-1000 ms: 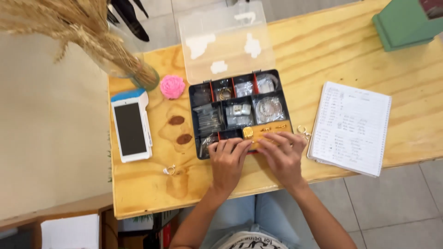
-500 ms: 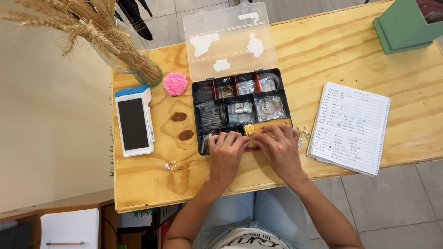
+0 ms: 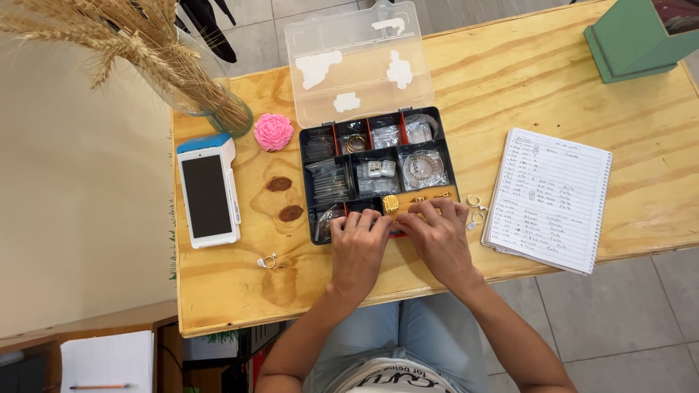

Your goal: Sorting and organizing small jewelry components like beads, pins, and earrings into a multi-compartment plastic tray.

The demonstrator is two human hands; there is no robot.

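While I sort gold pieces in the organizer box (image 3: 331,156) at centre frame, my left hand (image 3: 358,244) and right hand (image 3: 439,236) rest half-curled at its front row, grasp unclear; picking next needs fingertip care.

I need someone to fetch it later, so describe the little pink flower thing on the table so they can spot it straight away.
On the wooden table, look left of the black compartment box with its clear lid open. The pink rose-shaped piece sits between that box and the glass vase of dried wheat, just above the white handheld device. It is the only pink thing there.
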